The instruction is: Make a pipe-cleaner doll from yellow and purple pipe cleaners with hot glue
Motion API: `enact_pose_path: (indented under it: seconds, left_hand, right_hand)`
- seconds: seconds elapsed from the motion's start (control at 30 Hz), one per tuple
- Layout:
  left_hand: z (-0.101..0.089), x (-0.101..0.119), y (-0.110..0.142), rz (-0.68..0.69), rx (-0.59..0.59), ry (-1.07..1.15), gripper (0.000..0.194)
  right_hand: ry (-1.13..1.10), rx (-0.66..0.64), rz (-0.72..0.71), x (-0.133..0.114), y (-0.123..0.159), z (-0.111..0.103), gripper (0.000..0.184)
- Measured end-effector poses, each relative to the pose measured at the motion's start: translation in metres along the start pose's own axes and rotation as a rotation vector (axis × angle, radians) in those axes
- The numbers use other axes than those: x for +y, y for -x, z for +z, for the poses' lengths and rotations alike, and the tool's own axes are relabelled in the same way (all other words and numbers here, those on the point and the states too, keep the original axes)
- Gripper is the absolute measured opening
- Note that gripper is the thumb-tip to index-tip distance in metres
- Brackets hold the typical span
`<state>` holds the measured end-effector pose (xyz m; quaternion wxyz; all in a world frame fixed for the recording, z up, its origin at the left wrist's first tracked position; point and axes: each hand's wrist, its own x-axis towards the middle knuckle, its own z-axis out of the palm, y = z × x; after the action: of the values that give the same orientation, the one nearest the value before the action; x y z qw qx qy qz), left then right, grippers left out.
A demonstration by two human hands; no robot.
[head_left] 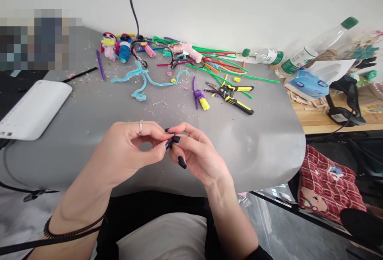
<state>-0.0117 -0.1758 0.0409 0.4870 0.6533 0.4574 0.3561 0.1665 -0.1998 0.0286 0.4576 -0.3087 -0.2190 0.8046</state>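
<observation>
"Just below centre, what do the left hand (128, 150) and right hand (200, 152) hold?"

"Fingertips press together; I can't tell what they pinch. A slack pinch could drop something small."

"And beyond?"

"Right of centre, the yellow-and-purple bundle (202, 101) lies by the pliers (224, 91); a sweeping wrist could knock both. Upper centre, tugging green stems (273, 81) could shift the glue gun (190, 51)."

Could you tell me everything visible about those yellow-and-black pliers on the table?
The pliers have narrow, dark, metallic-looking jaws, two black handles with yellow stripes, perhaps rubber or plastic, and a coiled spring between them. They lie open on the grey tabletop, jaws toward the picture's left, handles spread toward the right. A green fuzzy stem passes by the upper handle; whether they touch is unclear. Nobody is holding them.
</observation>
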Motion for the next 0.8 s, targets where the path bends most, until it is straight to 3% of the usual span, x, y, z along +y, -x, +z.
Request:
enact_pose_path:
  seconds: [0.23, 0.43, 0.8]
  left_hand:
    - [0.0048, 0.0028, -0.0018, -0.03, 0.028, -0.065, 0.011]
    - [0.0001, 0.0076, -0.0043, -0.025, -0.05, 0.058, 0.011]
    - [0.0061, 0.0032, -0.0064, -0.067, -0.02, 0.118, 0.008]
  right_hand:
    - [0.007, 0.025, -0.001, 0.0002, 0.0002, -0.0047, 0.014]
    - [-0.024, -0.006, 0.014, -0.0033, -0.0007, -0.0089, 0.011]
    - [-0.006, -0.015, -0.001, -0.0037, 0.0006, -0.0085, 0.016]
